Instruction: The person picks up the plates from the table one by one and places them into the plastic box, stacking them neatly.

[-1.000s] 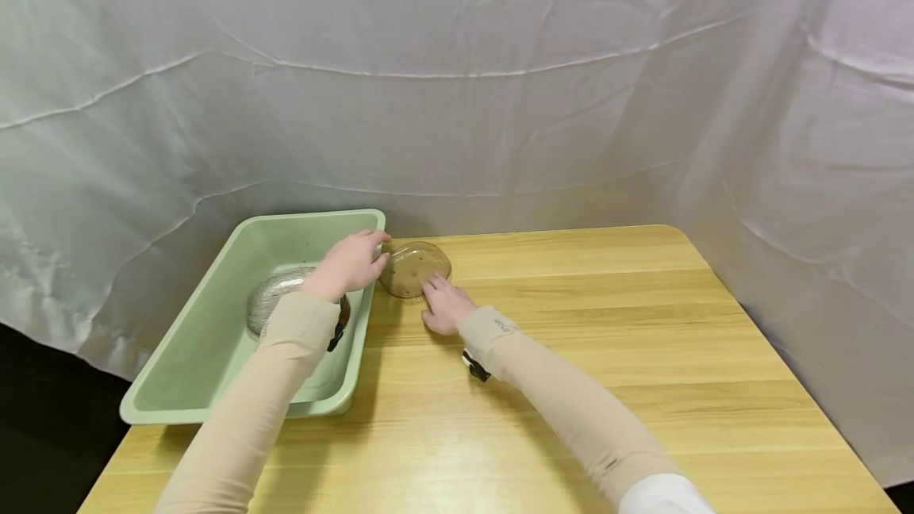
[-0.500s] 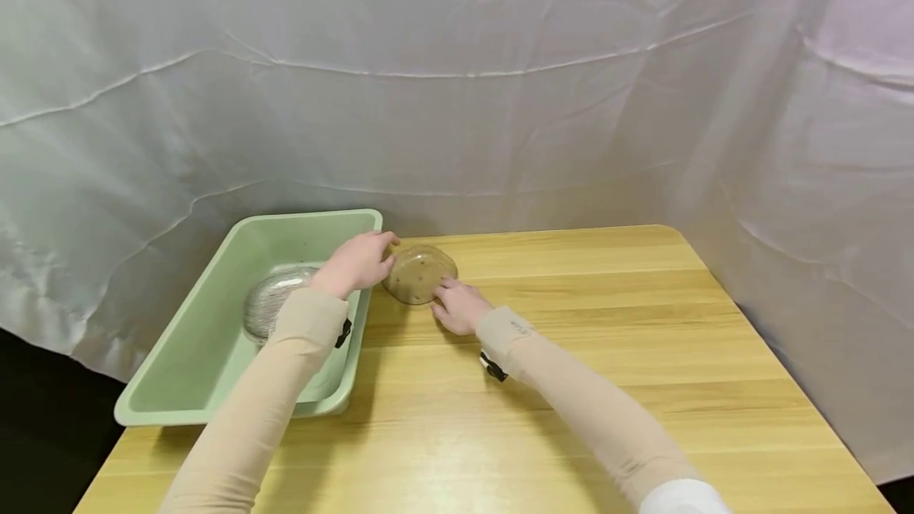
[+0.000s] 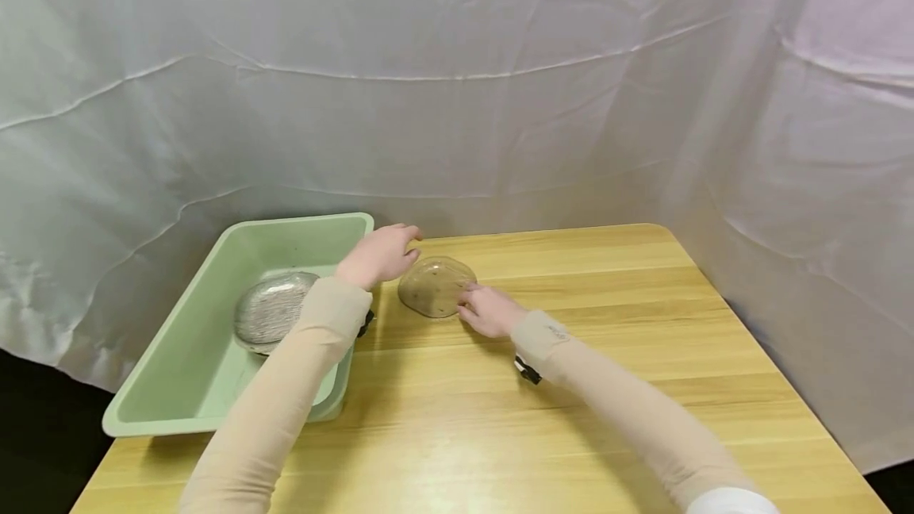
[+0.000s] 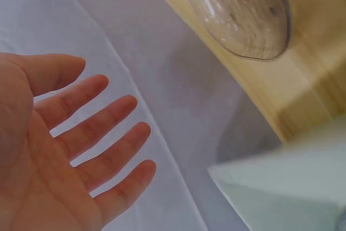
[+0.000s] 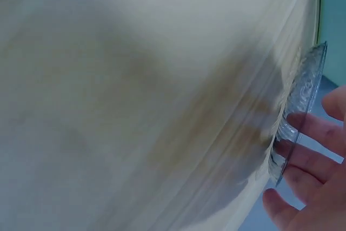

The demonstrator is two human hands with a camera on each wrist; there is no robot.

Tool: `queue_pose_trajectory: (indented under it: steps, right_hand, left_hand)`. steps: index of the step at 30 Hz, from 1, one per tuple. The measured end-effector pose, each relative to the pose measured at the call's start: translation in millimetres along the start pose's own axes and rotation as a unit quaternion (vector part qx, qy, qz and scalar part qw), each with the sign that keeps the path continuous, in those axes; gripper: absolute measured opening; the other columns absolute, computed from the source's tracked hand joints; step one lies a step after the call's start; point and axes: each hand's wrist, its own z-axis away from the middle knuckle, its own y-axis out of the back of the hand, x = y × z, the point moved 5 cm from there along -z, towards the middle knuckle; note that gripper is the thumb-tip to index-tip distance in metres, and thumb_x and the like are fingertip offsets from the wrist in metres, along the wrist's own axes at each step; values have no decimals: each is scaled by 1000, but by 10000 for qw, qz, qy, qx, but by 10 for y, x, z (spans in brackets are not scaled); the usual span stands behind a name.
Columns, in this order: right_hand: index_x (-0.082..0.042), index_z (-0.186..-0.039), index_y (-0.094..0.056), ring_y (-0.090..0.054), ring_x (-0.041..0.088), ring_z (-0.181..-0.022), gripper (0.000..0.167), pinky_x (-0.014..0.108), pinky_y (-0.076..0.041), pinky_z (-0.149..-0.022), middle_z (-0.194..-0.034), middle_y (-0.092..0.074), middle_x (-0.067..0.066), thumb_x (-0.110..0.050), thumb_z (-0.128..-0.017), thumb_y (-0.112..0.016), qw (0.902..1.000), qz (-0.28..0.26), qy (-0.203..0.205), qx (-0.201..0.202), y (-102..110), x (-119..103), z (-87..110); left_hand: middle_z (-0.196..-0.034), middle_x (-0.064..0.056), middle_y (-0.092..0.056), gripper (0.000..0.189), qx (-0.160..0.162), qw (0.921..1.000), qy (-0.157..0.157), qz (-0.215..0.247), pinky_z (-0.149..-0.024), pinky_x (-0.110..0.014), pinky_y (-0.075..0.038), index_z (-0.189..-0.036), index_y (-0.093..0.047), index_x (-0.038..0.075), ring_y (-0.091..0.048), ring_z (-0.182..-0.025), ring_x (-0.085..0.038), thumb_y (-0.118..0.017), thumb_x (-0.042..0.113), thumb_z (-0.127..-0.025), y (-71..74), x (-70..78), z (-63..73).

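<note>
A clear, shallow dish (image 3: pixel 432 288) with small dark dots stands on the table just right of the green tub (image 3: pixel 121 419). My right hand (image 3: pixel 493 312) holds it by its right edge. Fingertips show through its clear wall in the right wrist view, with the thumb on the outer side. My left hand (image 3: pixel 383 252) hovers past the tub's right rim, left of the dish and apart from it. In the left wrist view that hand's palm and spread fingers (image 4: pixel 121 120) hold nothing. Inside the tub lies another clear, oval dish with a ridged bottom (image 3: pixel 271 309), partly behind the left sleeve.
The wooden table (image 3: pixel 607 324) extends to the right and toward the front. A grey cloth (image 3: pixel 471 141) hangs along the back and right sides. The tub stands at the table's left edge, its high walls beside the left forearm.
The clear dish has slid right, away from the tub, along with my right hand. My left hand has also shifted right past the rim. The dish inside the tub is more exposed.
</note>
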Motion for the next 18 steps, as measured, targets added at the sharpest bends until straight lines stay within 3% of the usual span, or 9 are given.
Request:
queue_pose_trajectory:
  steps: [7,13,18]
  right_hand:
    - [0,-115,-71,-50,43,-139,25,50,-41,-118,-128,-69,20,-15,-101,-56,9997,-48,175,132,85,202,203]
    - [-5,-101,-71,-57,42,-131,15,50,-51,-108,-116,-72,16,-12,-99,-58,9987,37,381,343,152,385,387]
    - [-4,-96,-70,-57,46,-130,14,54,-48,-110,-127,-67,26,-11,-97,-58,9982,8,326,512,246,559,557]
  left_hand:
    - [-145,-13,-59,40,20,9999,-113,9,-113,-48,-46,-141,-55,8,-55,-135,-32,-50,26,-105,8,285,-124]
    - [-143,-11,-60,40,117,9999,-35,87,-113,-47,-47,-141,-56,11,-56,-134,-31,-50,27,-104,-118,442,-205]
    - [-142,-11,-61,39,246,9994,106,235,-111,-49,-48,-140,-57,13,-57,-133,-32,-51,27,-104,-257,524,-233]
